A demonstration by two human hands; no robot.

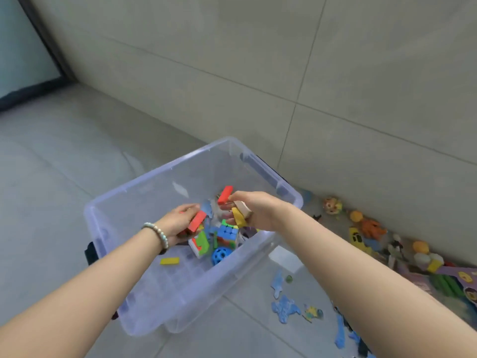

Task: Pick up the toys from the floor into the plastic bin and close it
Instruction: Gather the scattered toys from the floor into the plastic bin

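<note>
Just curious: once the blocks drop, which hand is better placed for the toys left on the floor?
Right, probably. The right hand is over the right side of the bin, and the remaining toys lie on the floor beyond it, by the wall. The left hand would have to cross the bin.

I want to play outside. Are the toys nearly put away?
Not yet. Some are in the plastic bin already, like the blue ball and yellow block. The left hand holds a red block, the right hand more blocks, over it. Toys by the wall and blue pieces wait on the floor; the bin is open.
</note>
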